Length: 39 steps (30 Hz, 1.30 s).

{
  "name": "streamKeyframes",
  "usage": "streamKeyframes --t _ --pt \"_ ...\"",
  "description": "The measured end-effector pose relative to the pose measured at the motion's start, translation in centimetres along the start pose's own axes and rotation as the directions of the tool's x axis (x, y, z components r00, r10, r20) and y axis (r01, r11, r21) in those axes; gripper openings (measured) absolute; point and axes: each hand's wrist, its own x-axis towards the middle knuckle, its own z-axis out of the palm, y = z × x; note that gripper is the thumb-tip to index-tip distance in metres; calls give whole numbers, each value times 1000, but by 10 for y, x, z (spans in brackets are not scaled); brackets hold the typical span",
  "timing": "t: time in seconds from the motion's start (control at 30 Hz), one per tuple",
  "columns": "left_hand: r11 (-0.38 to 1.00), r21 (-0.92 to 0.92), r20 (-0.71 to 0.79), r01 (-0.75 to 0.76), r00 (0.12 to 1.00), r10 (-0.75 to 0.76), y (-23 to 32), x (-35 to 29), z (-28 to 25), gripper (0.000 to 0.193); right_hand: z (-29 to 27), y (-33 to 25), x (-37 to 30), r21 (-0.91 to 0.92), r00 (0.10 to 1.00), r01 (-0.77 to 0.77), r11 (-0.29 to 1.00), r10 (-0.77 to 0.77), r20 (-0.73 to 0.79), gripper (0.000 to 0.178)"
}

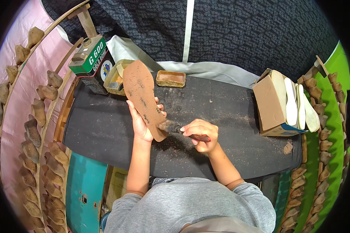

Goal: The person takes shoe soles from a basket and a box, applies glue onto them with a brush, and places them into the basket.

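My left hand [141, 124] is wrapped round the edges of a brown shoe sole [138, 83], which it holds up tilted above the table. Dark smudges mark the sole's broad face. In my closed right hand [201, 134] is a brush [177, 127] with a dark, red-tinged handle. Its head is smeared by motion and meets the sole near the narrow heel end. Behind the sole stands a yellowish tin tray [114, 83] with small items in it, partly hidden by the sole.
A dark cloth covers the table [221, 105], strewn with small shavings. A green and black can [91, 64] stands at the far left, a small rectangular box [170, 79] at the back. On the right, a cardboard box [268, 105] holds pale soles. Racks of wooden shoe lasts [33, 130] flank both sides.
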Motion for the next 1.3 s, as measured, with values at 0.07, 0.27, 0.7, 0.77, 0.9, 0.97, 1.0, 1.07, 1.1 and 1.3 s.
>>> streamKeyframes --t 0.07,0.27,0.7,0.77,0.9,0.97,1.0,1.07,1.1,1.3 --pt "1000 5 3 -6 1000 6 0 -1 1 73 2 2 -3 -1 1000 6 1000 -6 -7 24" --pt "999 54 11 1 1000 -2 -1 0 -8 68 7 4 -1 -26 990 66 997 -69 -122 20" --pt "997 6 81 -79 994 78 8 5 -4 70 0 -3 -8 78 998 -19 997 24 -66 28" --pt "995 42 42 -86 996 85 6 4 -3 71 6 -2 1 18 999 25 1000 -24 -28 29" --pt "998 28 36 -53 998 52 4 8 -4 72 16 3 -2 -13 985 99 995 -96 142 28" --pt "993 75 31 -90 996 87 5 9 -5 72 18 2 -3 -25 982 124 992 -119 147 25" --pt "993 75 30 -89 996 87 7 9 -6 72 15 1 -3 18 980 91 996 -93 178 26" --pt "995 7 20 -97 995 97 11 8 -8 71 11 -1 -2 63 976 55 996 -67 208 27" --pt "995 8 19 -97 995 97 12 8 -8 71 8 -2 -2 82 970 14 997 -33 240 29" --pt "991 -3 -21 -131 991 131 17 5 0 72 -14 7 -2 -258 994 -12 966 40 102 34"
